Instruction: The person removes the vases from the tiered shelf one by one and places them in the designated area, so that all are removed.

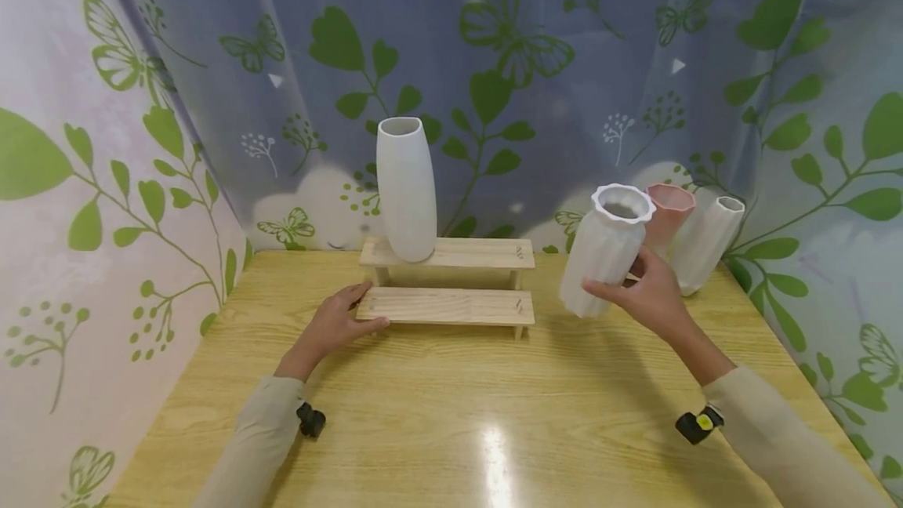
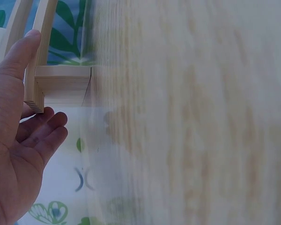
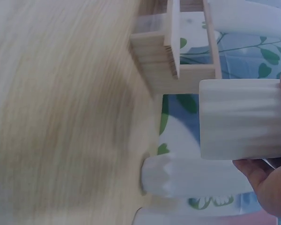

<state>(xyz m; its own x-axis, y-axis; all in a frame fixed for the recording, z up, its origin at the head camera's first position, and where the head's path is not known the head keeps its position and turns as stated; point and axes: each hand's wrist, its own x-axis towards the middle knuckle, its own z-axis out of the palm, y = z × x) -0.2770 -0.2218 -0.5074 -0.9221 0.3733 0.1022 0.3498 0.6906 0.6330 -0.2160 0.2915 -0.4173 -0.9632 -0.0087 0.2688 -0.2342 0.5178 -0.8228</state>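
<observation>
My right hand (image 1: 652, 296) grips a white fluted vase (image 1: 600, 265) with a scalloped rim, thumb at the near side and fingers behind. The vase tilts slightly; the right wrist view shows its base raised off the table. My left hand (image 1: 335, 325) holds the left end of the lower board (image 1: 451, 306) of a two-step wooden stand (image 2: 63, 84). In the left wrist view, its thumb lies along the board and the fingers curl by the end. A tall white vase (image 1: 407, 190) stands upright on the upper board (image 1: 483, 252), toward its left.
Behind the held vase, at the table's back right, are a pink vase (image 1: 670, 210) and a slim white vase (image 1: 708, 245). The wooden table (image 1: 423, 406) meets a curtain (image 1: 437, 38) with green leaves and butterflies at the back and sides.
</observation>
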